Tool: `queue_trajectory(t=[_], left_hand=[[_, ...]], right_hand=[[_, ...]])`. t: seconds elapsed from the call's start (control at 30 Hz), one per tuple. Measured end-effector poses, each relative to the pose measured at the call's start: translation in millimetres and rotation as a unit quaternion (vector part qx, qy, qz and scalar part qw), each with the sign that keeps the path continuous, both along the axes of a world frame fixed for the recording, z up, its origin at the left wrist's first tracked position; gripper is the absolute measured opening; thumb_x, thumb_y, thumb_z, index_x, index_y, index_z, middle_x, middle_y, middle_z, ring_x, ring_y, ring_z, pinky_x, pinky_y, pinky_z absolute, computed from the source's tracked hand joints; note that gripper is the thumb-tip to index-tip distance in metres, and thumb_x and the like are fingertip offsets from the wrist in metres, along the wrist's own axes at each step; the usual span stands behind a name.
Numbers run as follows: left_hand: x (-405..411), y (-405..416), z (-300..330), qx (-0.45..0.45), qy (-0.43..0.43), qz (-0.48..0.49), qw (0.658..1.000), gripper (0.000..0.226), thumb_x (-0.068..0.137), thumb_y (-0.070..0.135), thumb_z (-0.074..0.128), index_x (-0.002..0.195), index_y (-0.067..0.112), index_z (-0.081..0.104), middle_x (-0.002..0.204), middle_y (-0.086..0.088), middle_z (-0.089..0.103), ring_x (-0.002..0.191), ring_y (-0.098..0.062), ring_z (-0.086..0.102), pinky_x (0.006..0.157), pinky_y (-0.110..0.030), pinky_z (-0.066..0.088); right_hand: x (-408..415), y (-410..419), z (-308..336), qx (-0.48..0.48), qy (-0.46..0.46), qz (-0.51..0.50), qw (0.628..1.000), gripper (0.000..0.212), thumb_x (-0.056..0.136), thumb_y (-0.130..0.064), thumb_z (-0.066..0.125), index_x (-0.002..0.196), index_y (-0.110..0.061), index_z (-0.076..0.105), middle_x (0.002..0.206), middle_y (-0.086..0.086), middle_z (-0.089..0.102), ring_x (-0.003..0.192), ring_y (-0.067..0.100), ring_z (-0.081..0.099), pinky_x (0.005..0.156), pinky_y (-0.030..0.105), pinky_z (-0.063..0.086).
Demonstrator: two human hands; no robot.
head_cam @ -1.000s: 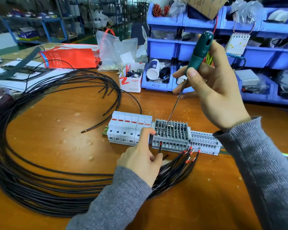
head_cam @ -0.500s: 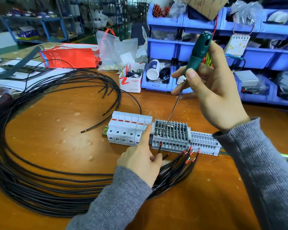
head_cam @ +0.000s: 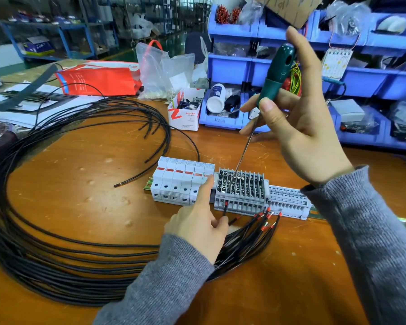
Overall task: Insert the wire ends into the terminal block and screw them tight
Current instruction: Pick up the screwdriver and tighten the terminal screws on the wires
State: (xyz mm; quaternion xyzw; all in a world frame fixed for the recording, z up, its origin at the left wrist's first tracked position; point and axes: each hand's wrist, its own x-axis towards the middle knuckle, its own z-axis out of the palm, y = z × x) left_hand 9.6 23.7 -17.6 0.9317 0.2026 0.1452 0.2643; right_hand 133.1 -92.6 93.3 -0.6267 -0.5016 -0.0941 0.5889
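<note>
A grey terminal block [head_cam: 240,192] sits on a rail at the table's middle, beside white modules [head_cam: 181,181]. My right hand [head_cam: 300,118] grips a green-handled screwdriver [head_cam: 275,73]; its thin shaft slants down and its tip rests in a screw on the block's left part. My left hand [head_cam: 198,227] pinches a black wire with a red ferrule [head_cam: 225,208] standing in the block's front left slot, with the forefinger stretched up against the white modules. Several more red-tipped wire ends [head_cam: 265,219] lie loose in front of the block.
A big coil of black wire [head_cam: 63,256] fills the left of the wooden table [head_cam: 279,289]. Behind stand a small white box [head_cam: 185,113], plastic bags [head_cam: 164,71], a red bag [head_cam: 99,78] and blue bins [head_cam: 370,83].
The screwdriver handle has turned slightly in my right fingers, the tip staying on the same screw. My left hand keeps holding the wire in the slot.
</note>
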Motion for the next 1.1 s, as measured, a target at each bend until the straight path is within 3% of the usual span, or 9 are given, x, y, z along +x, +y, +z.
queue_trajectory(t=[0.1, 0.27, 0.43, 0.53, 0.63, 0.77, 0.9, 1.0, 1.1], left_hand=[[0, 0, 0, 0.000, -0.001, 0.000, 1.000, 0.081, 0.080, 0.046, 0.060, 0.138, 0.044, 0.003, 0.053, 0.016, 0.061, 0.046, 0.002, 0.054, 0.051, -0.027, 0.054], [0, 0, 0, -0.001, -0.006, 0.001, 1.000, 0.080, 0.080, 0.046, 0.060, 0.138, 0.044, 0.004, 0.052, 0.016, 0.061, 0.047, 0.003, 0.054, 0.050, -0.025, 0.052], [-1, -1, 1, -0.004, -0.005, -0.001, 1.000, 0.081, 0.080, 0.045, 0.060, 0.139, 0.043, 0.004, 0.052, 0.016, 0.060, 0.046, 0.002, 0.054, 0.049, -0.023, 0.051], [-1, 0, 1, -0.002, -0.006, 0.000, 1.000, 0.082, 0.080, 0.045, 0.060, 0.139, 0.043, 0.003, 0.052, 0.016, 0.060, 0.046, 0.002, 0.054, 0.050, -0.025, 0.052], [-1, 0, 0, -0.002, -0.007, 0.000, 1.000, 0.081, 0.080, 0.046, 0.060, 0.139, 0.043, 0.003, 0.052, 0.016, 0.061, 0.046, 0.001, 0.054, 0.051, -0.026, 0.053], [-1, 0, 1, -0.007, -0.005, -0.004, 1.000, 0.080, 0.081, 0.045, 0.059, 0.138, 0.045, 0.002, 0.053, 0.016, 0.062, 0.048, -0.001, 0.056, 0.056, -0.030, 0.056], [-2, 0, 0, -0.005, -0.006, -0.007, 1.000, 0.080, 0.081, 0.045, 0.059, 0.138, 0.044, 0.003, 0.053, 0.015, 0.062, 0.048, -0.001, 0.056, 0.057, -0.030, 0.056], [-1, 0, 0, -0.003, -0.005, -0.006, 1.000, 0.080, 0.081, 0.045, 0.059, 0.138, 0.044, 0.002, 0.054, 0.014, 0.062, 0.048, 0.000, 0.055, 0.055, -0.028, 0.054], [0, 0, 0, -0.001, -0.003, -0.004, 1.000, 0.082, 0.081, 0.045, 0.059, 0.138, 0.044, 0.000, 0.053, 0.014, 0.062, 0.047, 0.000, 0.055, 0.052, -0.026, 0.053]], right_hand=[[3, -1, -1, -0.006, -0.003, -0.008, 1.000, 0.066, 0.101, -0.006, 0.047, 0.153, -0.024, 0.009, 0.106, -0.022, 0.065, 0.087, 0.028, 0.070, 0.070, 0.053, 0.060], [0, -4, -1, -0.004, 0.003, -0.011, 1.000, 0.066, 0.101, -0.006, 0.047, 0.153, -0.025, 0.010, 0.097, -0.008, 0.070, 0.080, 0.024, 0.072, 0.072, 0.051, 0.061], [-1, 0, 3, 0.011, -0.015, -0.017, 1.000, 0.065, 0.097, 0.001, 0.053, 0.149, -0.011, 0.016, 0.107, -0.041, 0.060, 0.085, 0.023, 0.072, 0.070, 0.035, 0.062], [-1, -1, 4, 0.019, -0.003, -0.030, 0.999, 0.061, 0.096, -0.004, 0.057, 0.146, -0.015, 0.024, 0.109, -0.007, 0.069, 0.084, 0.028, 0.072, 0.071, 0.027, 0.059], [-5, -3, 6, 0.030, 0.022, 0.002, 0.999, 0.051, 0.102, -0.005, 0.046, 0.145, -0.016, 0.022, 0.112, 0.028, 0.062, 0.097, 0.031, 0.070, 0.084, 0.033, 0.057], [-6, -4, 10, 0.018, 0.014, 0.001, 1.000, 0.051, 0.100, 0.000, 0.048, 0.142, -0.018, 0.025, 0.107, 0.026, 0.063, 0.096, 0.033, 0.069, 0.087, 0.041, 0.058], [-10, 1, 16, 0.017, -0.004, -0.052, 0.998, 0.053, 0.089, -0.007, 0.067, 0.126, -0.032, 0.038, 0.092, 0.029, 0.058, 0.075, 0.042, 0.062, 0.070, 0.058, 0.056], [-9, 5, 19, 0.006, -0.038, -0.086, 0.996, 0.052, 0.086, -0.011, 0.073, 0.123, -0.030, 0.040, 0.089, 0.003, 0.059, 0.072, 0.025, 0.062, 0.067, 0.054, 0.055], [-9, 4, 19, 0.009, -0.007, -0.049, 0.999, 0.042, 0.094, -0.005, 0.061, 0.124, -0.022, 0.037, 0.097, 0.009, 0.065, 0.085, 0.023, 0.071, 0.078, 0.040, 0.060]])
